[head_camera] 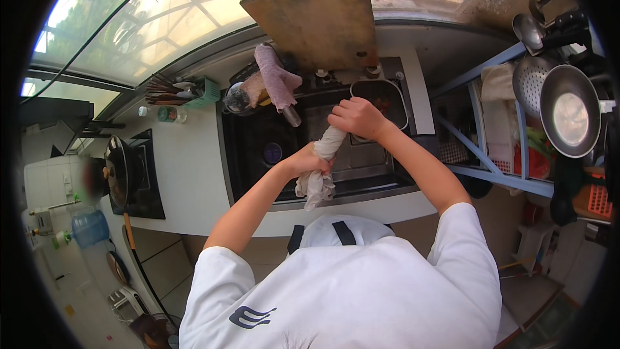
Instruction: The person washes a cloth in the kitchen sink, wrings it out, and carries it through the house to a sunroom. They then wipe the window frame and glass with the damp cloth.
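A white cloth (331, 141), twisted tight along its upper part, is stretched between my two hands above a dark sink (252, 174). My left hand (310, 159) grips it around the middle, and its loose crumpled end (316, 189) hangs below that fist near the sink's front edge. Farther up and to the right, my right hand (359, 118) is closed over the cloth's other end. Behind the hands, a pink towel (276, 75) is draped over the faucet, whose metal spout (292, 116) shows beneath it.
A wooden cutting board (319, 19) leans at the window behind the sink. A basin (399, 102) with scraps stands at the back right. On the left counter are a green utensil basket (209, 91), a jar (167, 114) and a wok (117, 169). Pans (570, 111) hang at right.
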The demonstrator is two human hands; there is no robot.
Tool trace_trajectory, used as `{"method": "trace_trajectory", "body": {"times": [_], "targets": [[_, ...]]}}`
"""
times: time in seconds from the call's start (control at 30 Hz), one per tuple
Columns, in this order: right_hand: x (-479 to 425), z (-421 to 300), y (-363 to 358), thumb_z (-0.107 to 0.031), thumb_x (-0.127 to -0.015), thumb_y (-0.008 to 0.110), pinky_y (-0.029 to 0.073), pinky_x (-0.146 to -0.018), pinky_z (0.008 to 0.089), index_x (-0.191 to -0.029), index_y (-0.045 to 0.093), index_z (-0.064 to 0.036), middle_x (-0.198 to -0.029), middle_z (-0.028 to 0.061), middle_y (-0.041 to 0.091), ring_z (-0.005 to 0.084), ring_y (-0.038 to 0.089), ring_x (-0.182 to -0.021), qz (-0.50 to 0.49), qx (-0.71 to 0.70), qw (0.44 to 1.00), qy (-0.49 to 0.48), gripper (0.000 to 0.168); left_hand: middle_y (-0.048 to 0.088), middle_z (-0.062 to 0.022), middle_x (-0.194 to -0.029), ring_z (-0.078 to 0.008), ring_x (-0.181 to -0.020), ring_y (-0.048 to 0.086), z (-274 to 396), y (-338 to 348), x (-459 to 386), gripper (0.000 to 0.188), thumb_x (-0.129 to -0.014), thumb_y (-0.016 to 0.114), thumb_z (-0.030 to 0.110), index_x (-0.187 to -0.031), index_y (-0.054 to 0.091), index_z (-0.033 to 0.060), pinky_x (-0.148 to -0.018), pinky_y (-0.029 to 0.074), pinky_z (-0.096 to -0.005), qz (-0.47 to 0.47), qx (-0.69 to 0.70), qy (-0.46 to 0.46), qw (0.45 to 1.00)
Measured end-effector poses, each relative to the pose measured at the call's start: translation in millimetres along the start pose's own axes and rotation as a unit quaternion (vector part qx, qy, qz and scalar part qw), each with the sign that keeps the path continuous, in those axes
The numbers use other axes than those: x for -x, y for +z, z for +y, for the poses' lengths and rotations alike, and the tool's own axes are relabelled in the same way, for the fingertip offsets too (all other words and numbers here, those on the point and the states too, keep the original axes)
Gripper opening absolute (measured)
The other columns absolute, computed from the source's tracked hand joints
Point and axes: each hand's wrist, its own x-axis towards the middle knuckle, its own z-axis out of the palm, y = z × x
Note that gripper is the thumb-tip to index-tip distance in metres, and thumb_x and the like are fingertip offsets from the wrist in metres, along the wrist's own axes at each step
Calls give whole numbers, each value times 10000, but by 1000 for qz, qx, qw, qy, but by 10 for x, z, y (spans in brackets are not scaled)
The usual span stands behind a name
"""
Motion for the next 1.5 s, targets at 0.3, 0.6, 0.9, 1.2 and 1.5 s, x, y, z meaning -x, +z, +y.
{"method": "trace_trajectory", "body": {"times": [0.3, 0.6, 0.9, 1.2, 1.5], "targets": [[10, -486, -640, -169, -635, 719, 492, -659, 352, -860, 599, -65, -804, 57, 629, 257, 615, -778, -192, -230, 895, 330, 276, 682, -89, -894, -166, -790, 644, 19, 88, 339, 310, -688, 730, 24, -978, 629, -11, -758, 500, -301, 81, -97, 75, 989], [724, -809, -434, -487, -865, 566, 553, -813, 479, -1335, 402, -5, -1252, 216, 508, 281, 602, -1022, -95, -943, -41, 318, 693, 645, -177, -863, -378, -894, 619, 92, 418, 430, 289, -617, 762, 108, -850, 637, -8, -803, 486, -396, 311, -381, 376, 786], [480, -1046, -581, -157, -752, 693, 367, -440, 221, -1240, 489, 1, -744, 62, 598, 99, 498, -557, -328, -852, 250, 321, 552, 627, -110, -829, -296, -800, 593, 343, 345, 600, 345, -598, 633, 18, -943, 655, 22, -774, 469, -396, 278, -614, 429, 600], [243, -616, -579, -163, -620, 739, 516, -685, 419, -889, 587, -78, -845, 117, 661, 331, 641, -801, -163, -263, 904, 295, 321, 675, -91, -788, -140, -729, 629, 112, 262, 289, 236, -659, 709, -15, -885, 641, -26, -661, 486, -290, 248, -300, 167, 906], [375, -304, -388, -198, -678, 655, 472, -561, 304, -820, 550, -142, -694, -3, 535, 182, 606, -666, -19, -37, 997, 71, 184, 640, -21, -801, -91, -721, 564, 88, 396, 224, 264, -682, 740, 40, -907, 609, -3, -663, 464, -272, 192, -229, 114, 948]]}}
